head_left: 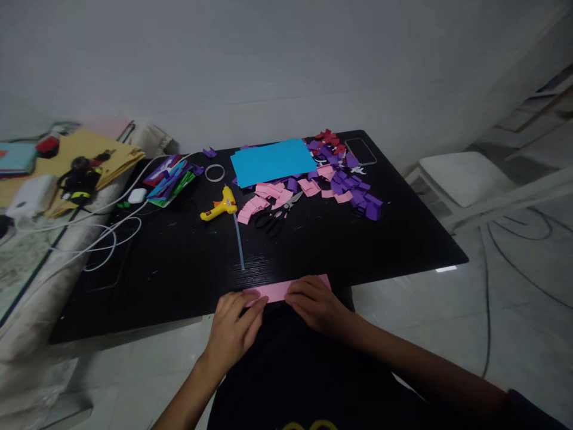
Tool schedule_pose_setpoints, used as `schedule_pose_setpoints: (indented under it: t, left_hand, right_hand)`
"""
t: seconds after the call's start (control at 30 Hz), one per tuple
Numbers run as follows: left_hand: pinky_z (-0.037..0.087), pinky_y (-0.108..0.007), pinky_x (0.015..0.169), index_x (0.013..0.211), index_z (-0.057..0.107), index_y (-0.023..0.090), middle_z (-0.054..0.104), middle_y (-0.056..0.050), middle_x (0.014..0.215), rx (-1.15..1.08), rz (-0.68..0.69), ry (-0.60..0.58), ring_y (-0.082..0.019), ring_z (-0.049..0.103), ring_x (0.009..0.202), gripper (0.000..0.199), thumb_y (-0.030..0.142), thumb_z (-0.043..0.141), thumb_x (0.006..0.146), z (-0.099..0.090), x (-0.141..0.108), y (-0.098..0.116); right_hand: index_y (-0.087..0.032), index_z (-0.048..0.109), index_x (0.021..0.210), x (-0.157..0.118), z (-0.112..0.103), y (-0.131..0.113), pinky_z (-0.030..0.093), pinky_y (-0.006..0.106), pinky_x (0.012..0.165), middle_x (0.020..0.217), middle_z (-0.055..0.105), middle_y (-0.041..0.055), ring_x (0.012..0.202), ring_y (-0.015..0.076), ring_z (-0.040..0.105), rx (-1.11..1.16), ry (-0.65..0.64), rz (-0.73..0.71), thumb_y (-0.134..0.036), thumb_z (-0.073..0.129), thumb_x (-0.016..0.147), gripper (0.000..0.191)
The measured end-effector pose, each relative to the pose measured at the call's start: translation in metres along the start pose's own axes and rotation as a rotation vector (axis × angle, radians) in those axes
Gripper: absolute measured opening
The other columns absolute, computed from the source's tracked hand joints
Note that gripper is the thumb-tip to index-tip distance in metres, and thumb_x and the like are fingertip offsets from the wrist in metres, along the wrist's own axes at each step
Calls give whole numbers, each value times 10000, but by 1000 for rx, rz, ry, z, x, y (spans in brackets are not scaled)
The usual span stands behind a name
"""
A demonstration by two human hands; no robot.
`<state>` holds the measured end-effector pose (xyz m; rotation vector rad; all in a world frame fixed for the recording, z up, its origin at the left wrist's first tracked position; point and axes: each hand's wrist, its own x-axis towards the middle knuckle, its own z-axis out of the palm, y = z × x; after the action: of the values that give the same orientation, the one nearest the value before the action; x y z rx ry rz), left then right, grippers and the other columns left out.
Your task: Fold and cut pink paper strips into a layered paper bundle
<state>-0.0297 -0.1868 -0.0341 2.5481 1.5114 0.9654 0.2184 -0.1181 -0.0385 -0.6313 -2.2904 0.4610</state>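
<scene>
Head view: pink strip (276,291) spans the gap between both hands at the worktop's (179,263) near edge, pinched by left hand (233,323) and right hand (313,303); two-handed hold presumably keeps it flat and steady. Glue gun (227,201) and scissors (285,209) lie beyond the hands, likely for easy reach. Pose: forearms converge inward, fingers bent over strip, thumbs nearer body.

You can read no words or numbers here. The small pale label (231,202) on your yellow plastic glue gun (218,208) is too tiny, and the yellow print (308,425) on your dark cloth garment (286,370) is cut off below.
</scene>
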Motion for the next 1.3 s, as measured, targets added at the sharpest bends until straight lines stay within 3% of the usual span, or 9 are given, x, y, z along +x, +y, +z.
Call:
schedule_pose_setpoints:
  t: [0.7, 1.0, 1.17, 1.3]
  left_hand:
    - [501, -379, 905, 1175, 687, 145, 778, -88, 1072, -90, 37, 49, -223, 704, 1014, 238, 52, 646, 960, 12, 5, 5]
    - [502, -374, 901, 1176, 689, 186, 793, -59, 1052, -92, 42, 67, -211, 721, 995, 228, 83, 615, 987, 10, 8, 6]
    - [489, -382, 907, 1166, 693, 181, 786, -67, 1061, -88, 23, 36, -217, 711, 1004, 224, 76, 598, 993, 9, 7, 6]
    - [476, -382, 897, 1165, 701, 176, 780, -70, 1063, -78, 21, 4, -220, 693, 999, 215, 88, 600, 996, 8, 6, 4]
  right_hand:
    - [-145, 695, 1013, 7, 17, -4, 502, 366, 841, 992, 721, 66, 931, 207, 589, -32, -38, -2, -97, 559, 1016, 144]
    - [-154, 710, 1028, 5, 18, -2, 493, 359, 860, 994, 719, 66, 952, 203, 593, -32, -51, 0, -100, 557, 1015, 163]
    - [-149, 706, 1021, 7, 16, -5, 491, 360, 852, 972, 709, 66, 937, 206, 593, -35, -66, 22, -84, 552, 1010, 168]
    - [-144, 705, 1126, 8, 15, -6, 498, 356, 819, 993, 694, 79, 914, 206, 577, -53, -88, 26, -92, 546, 1012, 203]
